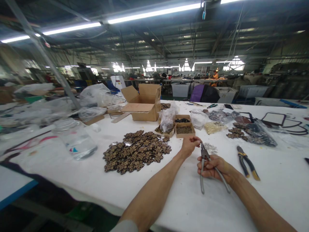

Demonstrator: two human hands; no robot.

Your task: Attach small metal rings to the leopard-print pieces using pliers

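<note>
In my right hand (214, 169) is a pair of grey metal pliers (204, 154), its handles spread and its jaws pointing away from me. My left hand (190, 145) is closed in a pinch right at the plier tips; whatever sits between those fingers is too small to make out. Just beyond the pliers lies a scatter of tiny silvery pieces (210, 148). To the left of my left forearm spreads a heap of flower-shaped brown-and-black pieces (137, 151). Small beads or studs fill a little cardboard box (184, 130) behind my left hand.
Yellow-and-black pliers (247, 162) lie right of my right hand. An open cardboard box (145, 108) stands at the back. A large clear plastic jug (77, 141) is on the left. Plastic bags (260, 133) and dark frames (274, 119) cover the far right.
</note>
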